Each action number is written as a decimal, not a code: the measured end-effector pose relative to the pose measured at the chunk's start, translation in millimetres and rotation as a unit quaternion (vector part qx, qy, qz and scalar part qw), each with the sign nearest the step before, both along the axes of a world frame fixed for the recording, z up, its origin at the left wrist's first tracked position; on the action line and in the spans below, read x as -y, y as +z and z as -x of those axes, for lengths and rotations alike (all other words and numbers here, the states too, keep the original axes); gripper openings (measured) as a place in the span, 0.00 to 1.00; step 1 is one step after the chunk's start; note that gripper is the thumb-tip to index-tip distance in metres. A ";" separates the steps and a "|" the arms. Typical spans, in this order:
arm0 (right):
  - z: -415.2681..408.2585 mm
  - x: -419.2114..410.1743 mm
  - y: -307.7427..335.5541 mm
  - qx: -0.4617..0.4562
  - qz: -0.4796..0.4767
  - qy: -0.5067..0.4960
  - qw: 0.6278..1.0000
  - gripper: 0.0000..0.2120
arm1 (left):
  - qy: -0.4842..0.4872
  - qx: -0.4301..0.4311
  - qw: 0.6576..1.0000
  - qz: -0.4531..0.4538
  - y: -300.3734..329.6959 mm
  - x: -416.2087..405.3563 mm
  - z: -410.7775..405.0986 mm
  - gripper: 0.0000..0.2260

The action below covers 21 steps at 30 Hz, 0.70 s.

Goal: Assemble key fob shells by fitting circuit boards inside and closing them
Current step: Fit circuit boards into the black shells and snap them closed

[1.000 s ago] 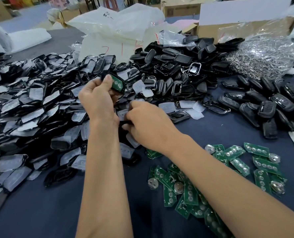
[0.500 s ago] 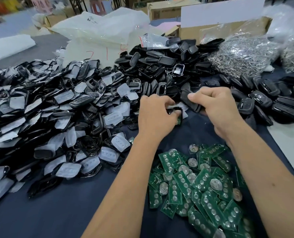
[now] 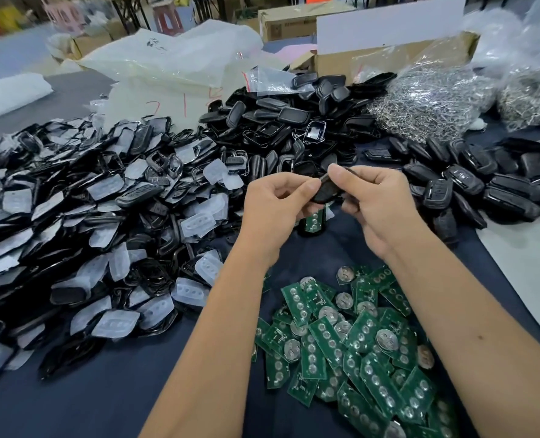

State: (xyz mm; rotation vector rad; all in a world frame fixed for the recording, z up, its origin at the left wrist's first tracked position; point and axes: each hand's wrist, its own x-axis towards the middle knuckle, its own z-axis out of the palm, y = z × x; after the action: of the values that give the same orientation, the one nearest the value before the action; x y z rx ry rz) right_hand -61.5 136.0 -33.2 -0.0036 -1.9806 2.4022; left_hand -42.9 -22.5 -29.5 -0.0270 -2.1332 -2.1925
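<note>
Both hands now meet above the cloth [image 3: 142, 390], off the shell piles, the left hand [image 3: 276, 207] holding a shell half with a green board [image 3: 313, 223] and the right hand [image 3: 368, 197] pinching a black cover [image 3: 325, 188] onto it, so closing looks underway.

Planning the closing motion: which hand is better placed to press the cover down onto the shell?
Probably the right hand: it pinches the black cover from above. The left hand grips the shell with the green board from below, so it serves to hold that steady.
</note>
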 end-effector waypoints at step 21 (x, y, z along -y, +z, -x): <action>-1.7 1.5 0.0 0.025 0.145 0.033 0.989 0.11 | 0.013 0.034 0.999 0.011 -0.8 1.3 0.3 0.01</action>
State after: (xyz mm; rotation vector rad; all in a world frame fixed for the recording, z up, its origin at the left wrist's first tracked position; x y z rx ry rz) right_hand -59.9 134.5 -33.2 -0.0049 -1.6536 2.7352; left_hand -43.2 -23.8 -30.3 0.0749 -2.1803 -2.1870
